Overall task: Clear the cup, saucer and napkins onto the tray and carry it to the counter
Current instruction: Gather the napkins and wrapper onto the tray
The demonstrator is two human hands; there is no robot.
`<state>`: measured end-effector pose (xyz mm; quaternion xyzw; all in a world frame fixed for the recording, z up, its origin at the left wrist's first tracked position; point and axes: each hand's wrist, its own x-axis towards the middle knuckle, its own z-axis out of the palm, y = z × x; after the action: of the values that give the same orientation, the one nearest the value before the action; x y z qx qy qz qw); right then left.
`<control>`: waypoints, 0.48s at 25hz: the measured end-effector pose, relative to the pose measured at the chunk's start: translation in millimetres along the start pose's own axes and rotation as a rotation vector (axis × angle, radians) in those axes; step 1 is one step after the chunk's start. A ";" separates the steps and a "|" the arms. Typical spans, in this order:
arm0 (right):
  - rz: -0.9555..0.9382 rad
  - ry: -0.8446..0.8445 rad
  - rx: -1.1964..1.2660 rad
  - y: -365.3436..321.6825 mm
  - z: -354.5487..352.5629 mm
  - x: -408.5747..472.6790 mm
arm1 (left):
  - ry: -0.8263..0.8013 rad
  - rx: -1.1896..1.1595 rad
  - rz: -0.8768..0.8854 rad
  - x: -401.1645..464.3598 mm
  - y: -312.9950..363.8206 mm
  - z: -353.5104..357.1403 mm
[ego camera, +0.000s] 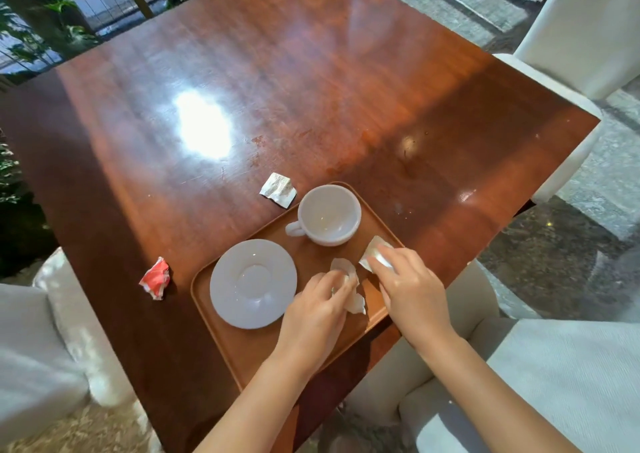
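Note:
A brown tray (249,348) lies at the near edge of the wooden table (277,88). On it stand a white cup (329,215), empty, and a white saucer (252,282) beside it. My left hand (311,310) grips a crumpled white napkin (353,302) over the tray. My right hand (412,286) holds a second white napkin (372,250) at the tray's right rim. A crumpled white wrapper (278,189) lies on the table just beyond the tray. A crumpled red and white wrapper (156,277) lies left of the tray.
White upholstered chairs stand at the far right (581,29), near right (554,366) and near left (45,341). Plants (45,26) and a fence sit beyond the table's far left corner. The floor is grey stone (554,251).

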<state>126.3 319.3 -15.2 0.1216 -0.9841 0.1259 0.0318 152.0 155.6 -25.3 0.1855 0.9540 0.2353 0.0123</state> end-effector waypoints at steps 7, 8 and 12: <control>-0.002 -0.021 -0.016 -6.4 8.3 -7.1 | 0.025 0.070 -0.014 -3.7 0.5 9.8; 0.008 -0.019 0.000 -5.6 6.9 -7.3 | 0.023 0.076 -0.017 -7.2 1.1 10.3; -0.046 -0.040 -0.074 0.7 3.3 -4.1 | -0.009 0.071 0.035 -20.4 0.2 13.3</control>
<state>129.9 320.1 -19.0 0.1452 -0.9855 0.0861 0.0194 172.5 154.3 -38.4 0.2036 0.9582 0.2009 0.0057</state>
